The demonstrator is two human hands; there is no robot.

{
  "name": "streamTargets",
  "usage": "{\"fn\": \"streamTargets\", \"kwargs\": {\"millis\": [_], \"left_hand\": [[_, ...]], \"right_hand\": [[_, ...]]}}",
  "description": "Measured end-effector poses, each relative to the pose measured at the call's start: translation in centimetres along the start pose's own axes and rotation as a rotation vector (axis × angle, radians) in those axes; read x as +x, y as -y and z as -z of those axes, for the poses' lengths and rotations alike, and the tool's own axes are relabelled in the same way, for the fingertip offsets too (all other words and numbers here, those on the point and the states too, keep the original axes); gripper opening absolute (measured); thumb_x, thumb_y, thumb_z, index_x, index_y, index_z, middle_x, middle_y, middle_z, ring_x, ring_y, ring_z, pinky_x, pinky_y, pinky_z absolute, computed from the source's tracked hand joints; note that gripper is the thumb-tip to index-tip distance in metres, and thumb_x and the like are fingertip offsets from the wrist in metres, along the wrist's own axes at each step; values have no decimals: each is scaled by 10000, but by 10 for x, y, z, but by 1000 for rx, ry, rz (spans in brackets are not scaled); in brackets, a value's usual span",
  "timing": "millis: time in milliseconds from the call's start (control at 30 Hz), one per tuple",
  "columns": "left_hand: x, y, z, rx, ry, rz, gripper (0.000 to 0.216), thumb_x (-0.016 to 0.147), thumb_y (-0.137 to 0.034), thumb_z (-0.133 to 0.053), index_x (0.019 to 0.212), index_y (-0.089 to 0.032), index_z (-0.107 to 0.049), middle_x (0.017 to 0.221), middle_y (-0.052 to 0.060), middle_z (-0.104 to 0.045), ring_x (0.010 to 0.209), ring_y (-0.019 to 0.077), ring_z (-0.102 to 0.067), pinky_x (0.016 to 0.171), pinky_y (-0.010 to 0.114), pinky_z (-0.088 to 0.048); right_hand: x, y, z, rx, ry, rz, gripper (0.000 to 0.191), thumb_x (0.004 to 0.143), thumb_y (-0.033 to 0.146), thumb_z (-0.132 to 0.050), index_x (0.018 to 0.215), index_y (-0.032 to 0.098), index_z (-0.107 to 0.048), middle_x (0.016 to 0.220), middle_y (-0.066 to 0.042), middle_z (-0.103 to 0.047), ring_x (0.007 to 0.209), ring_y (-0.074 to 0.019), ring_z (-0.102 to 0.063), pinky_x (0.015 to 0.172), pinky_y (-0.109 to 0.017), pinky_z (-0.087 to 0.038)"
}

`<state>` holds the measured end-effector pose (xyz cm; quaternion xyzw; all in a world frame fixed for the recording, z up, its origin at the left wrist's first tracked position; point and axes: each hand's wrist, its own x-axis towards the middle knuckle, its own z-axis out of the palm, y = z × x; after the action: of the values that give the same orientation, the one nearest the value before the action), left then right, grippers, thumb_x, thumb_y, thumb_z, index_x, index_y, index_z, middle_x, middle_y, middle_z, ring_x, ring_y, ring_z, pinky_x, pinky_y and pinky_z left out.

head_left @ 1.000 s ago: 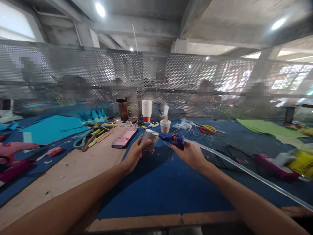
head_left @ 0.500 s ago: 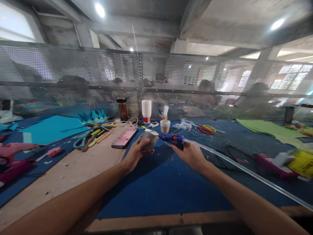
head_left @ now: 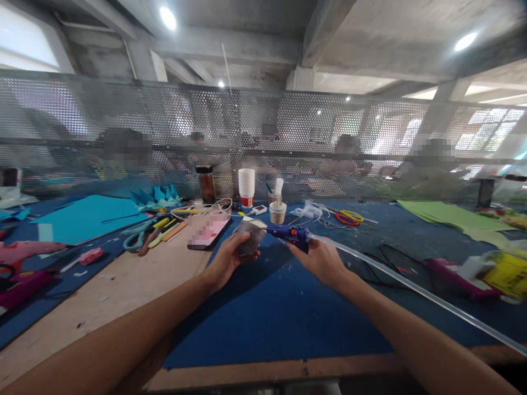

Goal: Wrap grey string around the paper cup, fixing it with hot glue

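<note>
My left hand (head_left: 231, 253) is wrapped round a small grey cup-like piece (head_left: 251, 237) with a pale rim, tilted above the blue table. A blue glue gun (head_left: 290, 232) is in my right hand (head_left: 323, 258), its fingers closed on the handle. The gun's nozzle points left and meets, or nearly meets, the upper edge of the grey piece; contact is hard to tell. From the back of the gun a long clear glue stick (head_left: 403, 278) runs to the lower right. Part of the grey piece is hidden by my left fingers.
A phone (head_left: 209, 230), a stack of paper cups (head_left: 246, 187), a small cup (head_left: 278, 212), a dark jar (head_left: 206, 184) and scissors (head_left: 348, 218) lie or stand beyond my hands. Blue paper (head_left: 88, 216) is left, green paper (head_left: 448, 216) right. A perforated screen (head_left: 263, 120) stands behind.
Both hands stay almost in place. My left thumb has shifted slightly on the grey piece; the glue gun keeps nearly the same position at its rim.
</note>
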<state>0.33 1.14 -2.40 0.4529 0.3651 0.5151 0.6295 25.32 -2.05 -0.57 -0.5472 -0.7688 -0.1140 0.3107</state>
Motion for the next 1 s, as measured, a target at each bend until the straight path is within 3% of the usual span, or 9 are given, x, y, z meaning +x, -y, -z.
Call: {"fn": "streamTargets", "kwargs": {"millis": [1000], "left_hand": [[-1,-5,0,-134,48,79,341,908,-397,-660,1092,-122,-741,948,143,-791,797,238,-742,783,352,-609]], "right_hand": [[1,0,2,-5,-19,10,300,972,448,-584,1097,237,-758,757,-36,-770,657,-224,-710,580,-291,-410]]}}
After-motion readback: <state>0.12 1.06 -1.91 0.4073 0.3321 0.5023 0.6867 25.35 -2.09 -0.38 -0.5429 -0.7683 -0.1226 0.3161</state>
